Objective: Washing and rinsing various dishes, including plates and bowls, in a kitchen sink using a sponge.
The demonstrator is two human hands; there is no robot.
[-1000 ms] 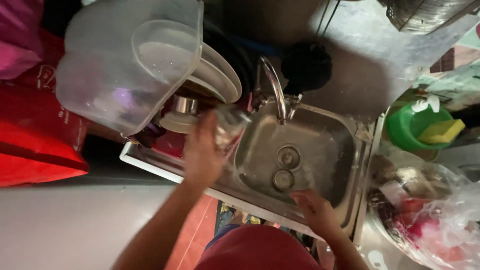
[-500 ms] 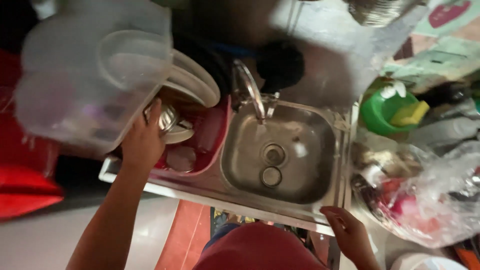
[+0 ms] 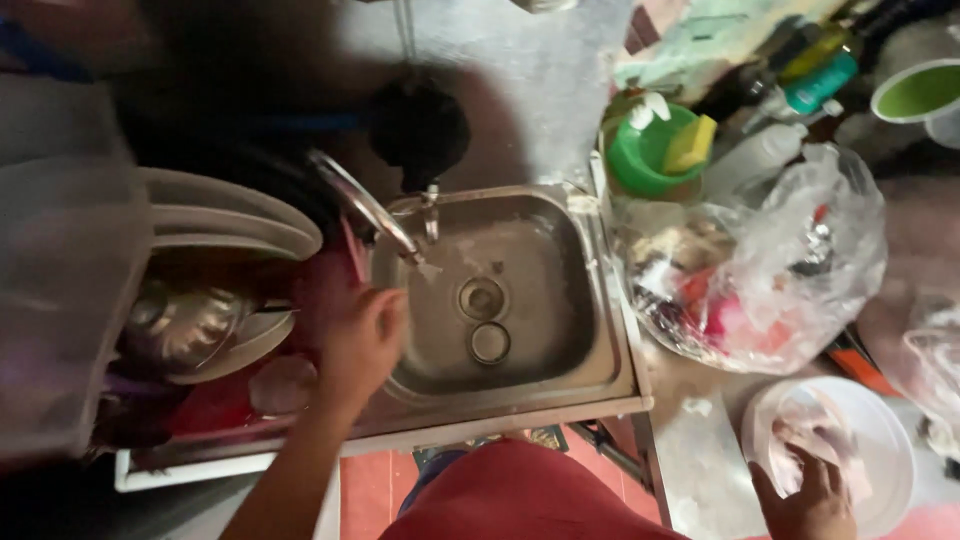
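**Head view: one hand at the sink rim, the other at a white bowl**

At nine o'clock a blurred translucent plastic tub point(image 3: 60, 300) fills the frame edge. Just beside it, toward the centre, pale plates point(image 3: 225, 222) stand stacked on edge in a red dish rack point(image 3: 215, 405), with a shiny metal pot point(image 3: 185, 322) and a small clear glass point(image 3: 282, 385) lying below them at about eight o'clock.

The left hand point(image 3: 362, 340) sits at the rack's boundary with the steel sink point(image 3: 590, 330), slightly left of centre. Its fingers are curled loosely; motion blur hides whether it grips anything, so I cannot tell. It is under the spout of the curved metal tap point(image 3: 362, 208), which arcs from eleven o'clock toward the basin. The basin shows two round drain fittings point(image 3: 483, 298) at centre.

At one o'clock a green tub point(image 3: 640, 165) holds a yellow sponge point(image 3: 690, 145), with plastic bottles point(image 3: 800, 90) behind it. At three o'clock a crumpled clear plastic bag point(image 3: 760, 265) with red and pink contents lies on the counter, touching the sink's right rim.

At five o'clock the right hand point(image 3: 810, 495) rests with fingers spread on the near rim of a round white bowl point(image 3: 880, 440) holding pale pinkish pieces; the hand is open, not clasping. The person's red garment point(image 3: 520, 495) fills six o'clock.
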